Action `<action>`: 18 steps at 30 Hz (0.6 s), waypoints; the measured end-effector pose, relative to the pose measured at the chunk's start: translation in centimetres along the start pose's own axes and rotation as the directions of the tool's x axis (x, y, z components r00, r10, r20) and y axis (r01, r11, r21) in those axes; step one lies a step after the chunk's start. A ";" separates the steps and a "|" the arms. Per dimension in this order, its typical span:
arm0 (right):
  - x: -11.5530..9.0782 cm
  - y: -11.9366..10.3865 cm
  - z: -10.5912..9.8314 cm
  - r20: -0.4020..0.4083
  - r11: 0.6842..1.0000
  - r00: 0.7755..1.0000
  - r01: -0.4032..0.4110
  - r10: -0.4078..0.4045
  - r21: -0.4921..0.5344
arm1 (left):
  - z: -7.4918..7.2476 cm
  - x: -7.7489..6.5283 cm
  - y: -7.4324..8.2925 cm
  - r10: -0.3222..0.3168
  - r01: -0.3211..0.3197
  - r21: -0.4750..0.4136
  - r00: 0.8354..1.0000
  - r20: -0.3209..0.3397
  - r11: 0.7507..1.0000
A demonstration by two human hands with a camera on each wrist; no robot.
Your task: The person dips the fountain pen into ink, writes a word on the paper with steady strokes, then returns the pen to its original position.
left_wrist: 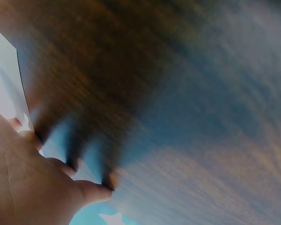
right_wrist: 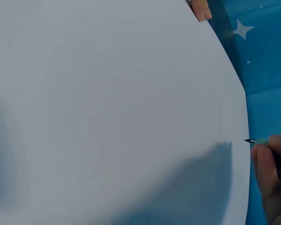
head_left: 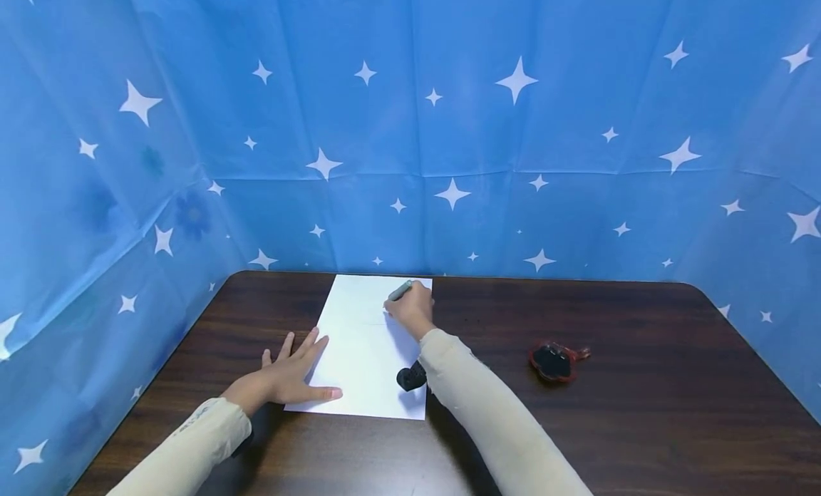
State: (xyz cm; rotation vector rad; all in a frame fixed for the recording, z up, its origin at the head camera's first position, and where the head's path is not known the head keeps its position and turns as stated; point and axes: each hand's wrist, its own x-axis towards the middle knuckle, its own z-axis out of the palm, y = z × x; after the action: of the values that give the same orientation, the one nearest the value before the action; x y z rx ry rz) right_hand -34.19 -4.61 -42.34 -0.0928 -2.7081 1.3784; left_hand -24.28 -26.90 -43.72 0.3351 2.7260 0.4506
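One spread left grip rests across the left edge of the white paper on the counter, likely to stop it sliding; beyond, the right grip pinches a pen near the sheet's far edge, seemingly for control.

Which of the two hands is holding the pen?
The right hand, pinching the green pen; the left hand lies spread at the left edge of the paper.

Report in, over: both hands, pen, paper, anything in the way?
Left hand spread at the paper's left edge. Right hand gripping pen over paper's far end. Red-rimmed black item off to the right, not blocking.
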 end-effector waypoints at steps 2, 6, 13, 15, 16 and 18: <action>0.0 0.2 0.3 -0.004 1.000 1.000 -0.004 0.004 0.010 | 0.2 0.1 -0.1 -0.003 0.003 -0.004 1.000 -0.003 1.000; 0.1 0.6 1.0 -0.019 1.000 1.000 -0.011 0.012 0.012 | 0.7 0.5 -0.6 -0.001 0.001 -0.001 1.000 -0.001 1.000; 0.4 0.8 1.3 -0.065 0.999 0.998 -0.016 0.019 0.045 | 0.6 0.3 -0.4 0.001 -0.001 -0.002 1.000 0.013 1.000; 0.5 0.7 1.4 -0.065 0.999 0.998 -0.001 0.004 0.052 | 0.4 0.1 -0.2 0.004 -0.004 -0.004 1.000 0.005 1.000; 0.5 0.7 1.4 -0.061 0.999 0.998 0.004 -0.001 0.054 | 0.3 0.1 -0.2 0.002 -0.002 0.001 1.000 0.005 1.000; 0.4 0.6 1.5 -0.056 0.999 0.998 0.010 -0.007 0.050 | 0.2 0.0 -0.2 -0.004 0.004 0.008 1.000 0.003 1.000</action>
State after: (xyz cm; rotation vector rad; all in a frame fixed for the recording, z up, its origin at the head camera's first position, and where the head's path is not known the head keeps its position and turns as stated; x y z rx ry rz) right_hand -34.80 -5.46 -43.68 -0.1139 -2.6235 1.4190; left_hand -24.23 -27.07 -43.96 0.3325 2.7253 0.4385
